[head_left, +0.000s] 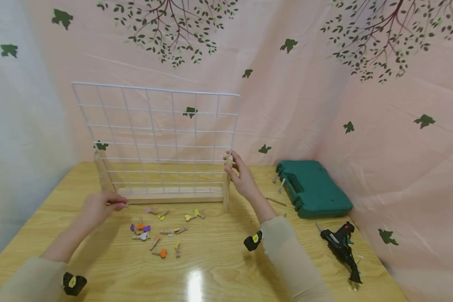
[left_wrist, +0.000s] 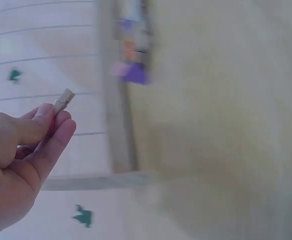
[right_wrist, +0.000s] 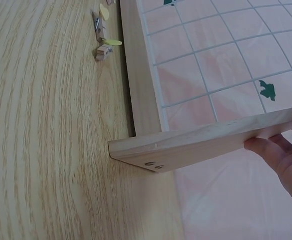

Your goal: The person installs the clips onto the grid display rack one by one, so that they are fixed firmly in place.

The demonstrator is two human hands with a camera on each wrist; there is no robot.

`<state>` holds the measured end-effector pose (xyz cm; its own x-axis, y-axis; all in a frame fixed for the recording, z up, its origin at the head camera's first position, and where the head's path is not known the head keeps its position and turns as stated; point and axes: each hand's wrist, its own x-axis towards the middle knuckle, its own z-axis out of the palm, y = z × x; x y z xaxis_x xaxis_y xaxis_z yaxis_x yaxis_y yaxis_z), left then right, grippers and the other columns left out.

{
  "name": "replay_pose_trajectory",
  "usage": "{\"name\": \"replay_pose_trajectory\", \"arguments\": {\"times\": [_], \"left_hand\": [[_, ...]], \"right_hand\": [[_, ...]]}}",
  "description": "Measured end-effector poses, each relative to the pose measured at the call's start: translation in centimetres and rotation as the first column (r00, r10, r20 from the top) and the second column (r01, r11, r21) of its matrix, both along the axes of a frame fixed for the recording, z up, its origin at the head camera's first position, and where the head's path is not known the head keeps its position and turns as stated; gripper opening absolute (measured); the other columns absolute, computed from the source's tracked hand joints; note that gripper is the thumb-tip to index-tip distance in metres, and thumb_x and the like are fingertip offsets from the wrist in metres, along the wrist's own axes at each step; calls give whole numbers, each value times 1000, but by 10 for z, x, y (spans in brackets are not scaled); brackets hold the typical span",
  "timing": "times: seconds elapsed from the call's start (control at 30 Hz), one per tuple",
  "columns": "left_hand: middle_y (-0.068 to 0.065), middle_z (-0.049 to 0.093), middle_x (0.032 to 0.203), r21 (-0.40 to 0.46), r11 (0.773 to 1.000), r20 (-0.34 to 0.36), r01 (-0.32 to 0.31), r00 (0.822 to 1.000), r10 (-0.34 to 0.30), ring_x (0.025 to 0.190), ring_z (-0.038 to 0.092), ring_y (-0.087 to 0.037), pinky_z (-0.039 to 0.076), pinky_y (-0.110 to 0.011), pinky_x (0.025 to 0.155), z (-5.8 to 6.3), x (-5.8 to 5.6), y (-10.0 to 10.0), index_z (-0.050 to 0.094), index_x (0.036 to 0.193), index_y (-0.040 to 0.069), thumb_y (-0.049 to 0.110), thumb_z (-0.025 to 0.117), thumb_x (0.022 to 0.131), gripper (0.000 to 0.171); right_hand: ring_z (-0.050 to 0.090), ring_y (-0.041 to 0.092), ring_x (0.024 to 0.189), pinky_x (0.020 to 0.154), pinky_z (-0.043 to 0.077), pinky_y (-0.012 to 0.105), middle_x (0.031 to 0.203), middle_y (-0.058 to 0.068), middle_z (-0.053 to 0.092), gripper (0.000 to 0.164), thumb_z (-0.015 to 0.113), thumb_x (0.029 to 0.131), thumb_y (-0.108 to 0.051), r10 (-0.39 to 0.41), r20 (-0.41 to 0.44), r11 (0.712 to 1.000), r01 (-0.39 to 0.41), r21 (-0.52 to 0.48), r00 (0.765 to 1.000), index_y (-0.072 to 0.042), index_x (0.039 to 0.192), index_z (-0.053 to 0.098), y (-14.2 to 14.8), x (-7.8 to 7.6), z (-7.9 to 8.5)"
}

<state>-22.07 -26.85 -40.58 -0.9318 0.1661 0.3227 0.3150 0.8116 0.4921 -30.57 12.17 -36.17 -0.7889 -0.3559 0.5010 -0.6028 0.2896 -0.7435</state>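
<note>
My left hand [head_left: 100, 207] pinches a small wooden clothespin [left_wrist: 64, 100] between thumb and fingertips, near the lower left corner of a wooden stand. A white wire grid [head_left: 156, 89] stands upright in that stand, leaning slightly back. Near the top of the stand's right wooden post [right_wrist: 186, 145], my right hand [head_left: 243, 178] grips with thumb and fingers on either side. Between the arms, several small clothespins with coloured hearts lie scattered, among them an orange one [head_left: 163, 253], a purple one [head_left: 147, 228] and a yellow one [head_left: 188, 217].
A green plastic case [head_left: 317, 188] lies at the right back of the wooden table [head_left: 211, 268], with bolts [head_left: 281, 186] beside it. Closer on the right lies a black glue gun [head_left: 339, 247]. Cloth with printed leaves hangs behind.
</note>
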Motion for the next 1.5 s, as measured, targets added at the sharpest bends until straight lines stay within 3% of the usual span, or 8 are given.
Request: {"name": "replay_pose_trajectory", "arguments": {"times": [0.27, 0.43, 0.53, 0.63, 0.7, 0.8, 1.17, 1.5], "left_hand": [[23, 63, 73, 314, 910, -140, -270, 935, 326, 64, 51, 17, 41, -6, 54, 51, 9, -14, 69, 91, 7, 25, 67, 79, 22], [29, 58, 67, 645, 695, -118, -318, 857, 501, 63, 58, 12, 44, -4, 59, 72, 1, -33, 68, 94, 1, 8, 68, 76, 19], [17, 63, 66, 813, 496, -7, -305, 847, 532, 62, 62, 4, 46, -8, 58, 80, -7, -43, 69, 92, 4, 3, 67, 75, 18], [11, 65, 66, 882, 358, 78, -307, 844, 531, 61, 63, -1, 47, -11, 56, 85, -15, -50, 70, 89, 8, 5, 70, 72, 17], [9, 65, 66, 909, 292, 114, -298, 851, 513, 61, 64, -2, 48, -12, 55, 87, -20, -52, 70, 88, 9, 4, 72, 70, 18], [10, 66, 67, 912, 271, 141, -308, 856, 498, 61, 63, -3, 47, -11, 53, 88, -27, -52, 70, 87, 11, 8, 74, 67, 20], [14, 66, 70, 846, 398, 107, -354, 845, 524, 65, 62, 2, 47, -9, 56, 83, -45, -39, 69, 95, 13, 16, 72, 69, 26], [18, 54, 95, 588, 685, -81, -431, 811, 580, 78, 46, 6, 36, -6, 63, 76, -21, -24, 62, 114, 21, 29, 72, 72, 44]], "right_hand": [[48, 38, 110, 70, 52, 43, 125, 22, 45, 49, 49, 89, -2, 26, -12, 999, -26, -22, 1000, -8, 135, 32, -3, -3, -7], [50, 31, 110, 68, 53, 33, 126, 17, 46, 50, 49, 90, -9, 8, -17, 1000, -8, -4, 1000, -17, 136, 32, -2, -17, -21], [49, 30, 111, 69, 53, 32, 127, 17, 46, 50, 49, 90, -11, 3, -14, 1000, -3, 2, 1000, -18, 136, 31, -1, -20, -23], [49, 36, 110, 69, 53, 39, 126, 21, 45, 49, 49, 90, -6, 21, -20, 1000, -21, -11, 1000, -11, 136, 31, 0, -13, -16], [48, 40, 109, 69, 52, 44, 125, 25, 44, 49, 49, 89, -2, 32, -29, 999, -33, -18, 999, -6, 135, 31, 0, -7, -10], [48, 42, 109, 68, 51, 47, 124, 26, 44, 48, 48, 89, 0, 36, -31, 999, -36, -13, 999, -3, 134, 32, 1, -2, -4], [46, 43, 111, 69, 50, 50, 126, 26, 43, 48, 48, 89, -2, 40, -16, 999, -40, -7, 999, -7, 134, 32, 5, -2, -2], [48, 41, 111, 67, 51, 46, 124, 26, 45, 47, 49, 89, 0, 30, -31, 1000, -31, -7, 999, -4, 132, 34, 4, -2, -1]]}}
